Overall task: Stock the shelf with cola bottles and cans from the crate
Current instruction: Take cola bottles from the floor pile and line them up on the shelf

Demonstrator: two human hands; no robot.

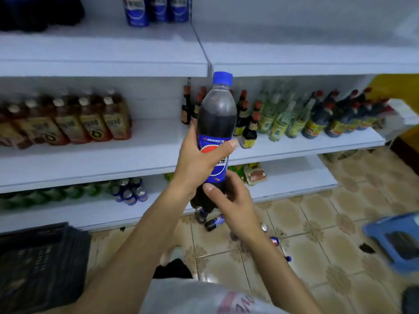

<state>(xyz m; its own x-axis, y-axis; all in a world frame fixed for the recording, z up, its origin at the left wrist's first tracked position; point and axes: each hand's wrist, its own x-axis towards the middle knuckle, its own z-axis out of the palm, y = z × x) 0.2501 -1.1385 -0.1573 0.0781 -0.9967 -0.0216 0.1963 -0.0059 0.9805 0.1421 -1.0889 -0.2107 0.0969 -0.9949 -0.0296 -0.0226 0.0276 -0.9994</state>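
Bottle, smooth clear plastic with a blue cap and glossy label, is held upright before the white shelf, left hand curled round its label, right hand gripping and half hiding its lower part, blurred black crate cropped at left.

The bottle holds near-black cola under a clear neck. Its cap is blue. Its label is blue with white lettering and a red, white and blue roundel. The shelves are white. The cans are blue with the same roundel. The tea bottles are brown with tan labels and white caps. The sauce bottles are dark with red caps. The floor is beige tile with brown floral motifs. The crate is black. The stool is blue.
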